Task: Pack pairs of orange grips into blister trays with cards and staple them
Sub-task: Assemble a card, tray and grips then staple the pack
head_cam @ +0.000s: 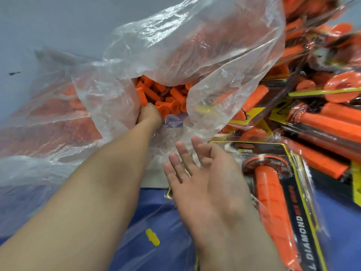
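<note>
A big clear plastic bag (pixel 195 45) lies open ahead, full of loose orange grips (pixel 172 98). My left hand (pixel 149 115) reaches into the bag's mouth, its fingers curled down onto an orange grip at the near edge of the pile; the fingertips are hidden. My right hand (pixel 197 173) hovers open with spread fingers just in front of the bag. It is beside the left edge of a blister tray with a black and yellow card (pixel 293 202) that holds one orange grip (pixel 271 192).
A heap of packed blister trays with orange grips and yellow cards (pixel 316 106) fills the right side. A second clear bag of orange grips (pixel 48 124) lies at the left. A blue sheet (pixel 156 212) covers the near surface, with a small yellow scrap (pixel 152 237) on it.
</note>
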`<state>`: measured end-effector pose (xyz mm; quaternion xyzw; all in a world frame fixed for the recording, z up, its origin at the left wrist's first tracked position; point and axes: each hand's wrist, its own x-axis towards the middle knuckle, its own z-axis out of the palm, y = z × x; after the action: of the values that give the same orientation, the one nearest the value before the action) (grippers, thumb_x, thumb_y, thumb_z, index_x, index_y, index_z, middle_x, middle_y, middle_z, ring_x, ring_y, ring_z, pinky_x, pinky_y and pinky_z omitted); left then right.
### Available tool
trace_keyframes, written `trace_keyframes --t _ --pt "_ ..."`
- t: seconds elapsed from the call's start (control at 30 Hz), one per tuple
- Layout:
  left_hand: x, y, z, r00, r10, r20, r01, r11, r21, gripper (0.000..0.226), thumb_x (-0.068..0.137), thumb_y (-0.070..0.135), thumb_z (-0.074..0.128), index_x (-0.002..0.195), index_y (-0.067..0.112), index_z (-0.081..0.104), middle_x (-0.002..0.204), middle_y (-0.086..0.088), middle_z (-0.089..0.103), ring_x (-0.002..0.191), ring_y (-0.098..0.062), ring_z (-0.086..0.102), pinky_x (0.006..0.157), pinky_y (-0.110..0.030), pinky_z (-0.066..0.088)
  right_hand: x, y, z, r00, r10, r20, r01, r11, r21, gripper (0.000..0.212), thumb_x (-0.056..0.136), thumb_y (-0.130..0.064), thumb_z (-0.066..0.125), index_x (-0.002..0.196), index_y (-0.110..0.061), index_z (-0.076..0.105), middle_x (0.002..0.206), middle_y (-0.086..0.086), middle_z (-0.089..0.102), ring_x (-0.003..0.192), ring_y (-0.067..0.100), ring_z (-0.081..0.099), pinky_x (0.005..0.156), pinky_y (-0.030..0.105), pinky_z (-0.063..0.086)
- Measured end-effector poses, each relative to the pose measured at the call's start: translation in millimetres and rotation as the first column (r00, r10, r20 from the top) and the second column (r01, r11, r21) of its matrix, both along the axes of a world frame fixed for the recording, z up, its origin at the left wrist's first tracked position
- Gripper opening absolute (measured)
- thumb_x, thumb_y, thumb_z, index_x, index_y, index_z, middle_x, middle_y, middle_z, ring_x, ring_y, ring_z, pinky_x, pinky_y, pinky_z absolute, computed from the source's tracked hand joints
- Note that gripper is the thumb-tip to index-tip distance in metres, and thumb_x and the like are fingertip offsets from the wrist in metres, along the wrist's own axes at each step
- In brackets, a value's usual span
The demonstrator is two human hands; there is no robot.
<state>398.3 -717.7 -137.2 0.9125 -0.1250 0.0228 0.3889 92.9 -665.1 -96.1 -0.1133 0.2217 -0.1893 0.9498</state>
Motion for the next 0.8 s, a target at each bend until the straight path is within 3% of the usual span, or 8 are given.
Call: trace_keyframes --t 0.1,0.2,0.33,0.4,0.53,0.67,0.8 --pt "-14.3 5.6 7.3 0.994 -0.024 0.105 0.023 1.000 0.013 0.030 0.094 0.015 0.049 0.118 -0.001 0.059 0.118 -0.021 0.062 0.108 -0.041 0.059 0.087 -0.042 0.049 -0.9 2.0 -0.5 1.000 0.008 -0.001 -0.008 0.999 -0.032 0.024 0.096 -0.018 0.047 0.109 -0.018 0.068 0.110 0.008 0.069 0.106 0.022 0.062 0.100 0.038 0.045" --pt "-47.0 16.4 30.5 0.969 -0.107 0.221 0.116 0.993 -0.028 0.021 0.095 0.016 0.049 0.109 0.001 0.054 0.105 -0.017 0.062 0.098 -0.036 0.059 0.071 -0.035 0.039 -5.6 4.2 0.7 1.000 0.000 0.016 0.001 0.998 -0.070 0.025 0.097 -0.019 0.046 0.112 -0.016 0.067 0.112 0.009 0.069 0.106 0.023 0.063 0.098 0.038 0.047" --pt "-118.1 52.1 67.8 0.915 -0.315 0.251 0.357 0.923 -0.145 0.010 0.095 0.024 0.052 0.093 0.015 0.049 0.098 -0.011 0.064 0.090 -0.030 0.065 0.080 -0.045 0.054 -15.2 11.4 7.9 0.999 -0.037 0.034 0.042 0.986 -0.160 0.023 0.099 -0.022 0.048 0.115 -0.016 0.063 0.114 0.008 0.067 0.104 0.022 0.065 0.089 0.034 0.051" --pt "-159.6 89.3 81.9 0.891 -0.373 0.259 0.429 0.878 -0.211 0.008 0.093 0.023 0.053 0.094 0.016 0.050 0.095 -0.010 0.066 0.085 -0.028 0.068 0.078 -0.048 0.057 -18.0 22.1 12.6 0.996 -0.092 -0.017 0.082 0.947 -0.311 0.016 0.098 -0.025 0.051 0.108 -0.018 0.061 0.113 0.005 0.065 0.101 0.019 0.065 0.085 0.031 0.053" --pt "-238.3 180.7 91.4 0.851 -0.446 0.278 0.516 0.812 -0.273 0.009 0.087 0.029 0.055 0.089 0.022 0.051 0.082 -0.005 0.068 0.074 -0.023 0.070 0.069 -0.038 0.058 -22.8 58.8 21.8 0.990 -0.138 0.009 0.103 0.693 -0.714 0.026 0.096 -0.032 0.058 0.119 -0.021 0.056 0.103 -0.002 0.068 0.087 0.013 0.071 0.070 0.028 0.058" --pt "-287.5 258.2 88.5 0.909 -0.262 0.324 0.380 0.841 -0.386 0.008 0.084 0.027 0.054 0.090 0.022 0.052 0.079 0.003 0.064 0.075 -0.025 0.065 0.075 -0.048 0.056 -34.9 105.6 24.0 0.997 0.012 0.073 0.057 0.507 -0.860 0.012 0.094 -0.021 0.062 0.106 -0.016 0.062 0.094 0.006 0.071 0.075 0.014 0.071 0.065 0.024 0.057" --pt "-318.1 319.9 86.0 0.946 -0.134 0.294 0.268 0.834 -0.482 0.012 0.090 0.032 0.057 0.095 0.022 0.053 0.085 0.008 0.066 0.080 -0.022 0.067 0.073 -0.038 0.057 -48.8 145.9 27.0 0.981 0.181 0.076 0.009 0.341 -0.940 0.006 0.092 -0.017 0.065 0.098 -0.015 0.063 0.088 0.007 0.071 0.083 0.023 0.070 0.064 0.030 0.058"
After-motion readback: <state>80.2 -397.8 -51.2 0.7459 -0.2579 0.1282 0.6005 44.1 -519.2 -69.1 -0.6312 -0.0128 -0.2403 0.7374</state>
